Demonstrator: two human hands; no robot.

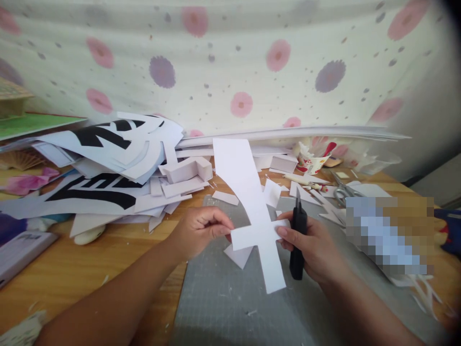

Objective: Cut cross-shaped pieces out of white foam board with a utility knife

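Note:
A long white sword-shaped cutout of foam board is held up over a grey cutting mat. My left hand pinches the left end of its crosspiece. My right hand pinches the right end of the crosspiece and also grips a black utility knife, blade pointing up. A small white offcut lies on the mat under the cutout.
On the wooden table a heap of white and black-printed sheets fills the left. White foam blocks, scraps, a paper cup and scissors lie behind the mat. A floral cloth hangs at the back.

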